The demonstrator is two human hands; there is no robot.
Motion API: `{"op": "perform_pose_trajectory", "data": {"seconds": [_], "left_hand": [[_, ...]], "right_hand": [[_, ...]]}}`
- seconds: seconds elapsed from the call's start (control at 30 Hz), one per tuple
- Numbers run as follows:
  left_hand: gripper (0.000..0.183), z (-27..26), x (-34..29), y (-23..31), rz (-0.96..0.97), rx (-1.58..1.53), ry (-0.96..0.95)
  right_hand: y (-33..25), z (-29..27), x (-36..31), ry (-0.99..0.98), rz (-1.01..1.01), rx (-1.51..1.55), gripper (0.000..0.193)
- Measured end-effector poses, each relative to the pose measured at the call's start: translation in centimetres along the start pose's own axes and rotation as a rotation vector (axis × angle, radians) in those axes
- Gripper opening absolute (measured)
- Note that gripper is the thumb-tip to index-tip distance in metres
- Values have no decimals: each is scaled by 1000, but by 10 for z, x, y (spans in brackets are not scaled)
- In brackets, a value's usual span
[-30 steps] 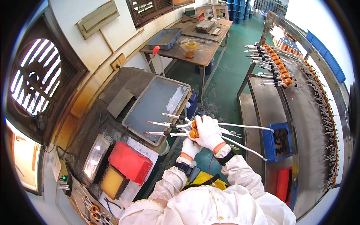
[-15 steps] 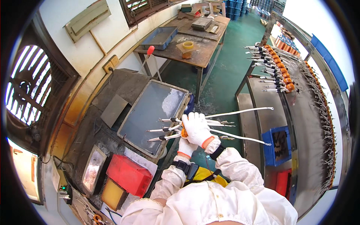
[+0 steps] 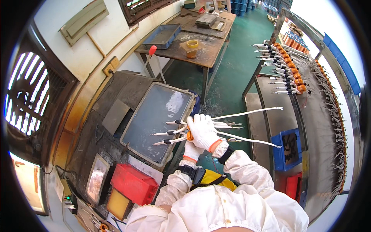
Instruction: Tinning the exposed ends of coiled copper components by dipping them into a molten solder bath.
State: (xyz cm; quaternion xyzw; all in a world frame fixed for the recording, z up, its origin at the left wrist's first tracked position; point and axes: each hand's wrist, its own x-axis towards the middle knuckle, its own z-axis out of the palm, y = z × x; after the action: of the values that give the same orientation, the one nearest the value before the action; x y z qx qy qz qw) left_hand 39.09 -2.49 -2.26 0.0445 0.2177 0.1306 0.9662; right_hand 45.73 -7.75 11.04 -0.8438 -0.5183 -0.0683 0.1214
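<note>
Both my hands wear white knitted gloves with orange cuffs. My right hand point(image 3: 203, 130) is closed over the top of a copper wire coil point(image 3: 189, 136) with white sleeved leads, some ending in metal lugs. Under it, my left hand point(image 3: 191, 151) grips the same coil from below, its fingers partly hidden. Black-banded lead ends point(image 3: 169, 133) point left, over the near right part of a rectangular, grey-surfaced bath point(image 3: 152, 116). Longer leads point(image 3: 249, 113) stretch right, past my right hand. Whether the left ends touch the grey surface, I cannot tell.
Left of me are a red bin point(image 3: 133, 183), a yellow block point(image 3: 118, 203) and a metal-lined box point(image 3: 98, 179). A red-handled tool point(image 3: 153, 50) stands behind the bath. On the right, a metal rack point(image 3: 315, 127) carries rows of similar coils point(image 3: 293, 73) and a blue bin point(image 3: 286, 150).
The view has shifted slightly. My hands keep the same hold on the coil, and its leads sit in nearly the same place over the bath.
</note>
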Motion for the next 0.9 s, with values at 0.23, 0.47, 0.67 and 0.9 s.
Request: {"op": "perform_pose_trajectory", "data": {"seconds": [0.23,0.47,0.67,0.9], "left_hand": [[45,44,15,-32,-112,152,-11],[45,75,52,-122,-450,105,-237],[42,124,73,-232,-625,58,-206],[40,159,80,-338,-620,252,-393]], "right_hand": [[43,-31,-16,17,90,-78,49],[123,-88,-80,76,262,-143,52],[217,-145,-156,54,332,-194,60],[321,-195,-221,-35,390,-229,54]]}}
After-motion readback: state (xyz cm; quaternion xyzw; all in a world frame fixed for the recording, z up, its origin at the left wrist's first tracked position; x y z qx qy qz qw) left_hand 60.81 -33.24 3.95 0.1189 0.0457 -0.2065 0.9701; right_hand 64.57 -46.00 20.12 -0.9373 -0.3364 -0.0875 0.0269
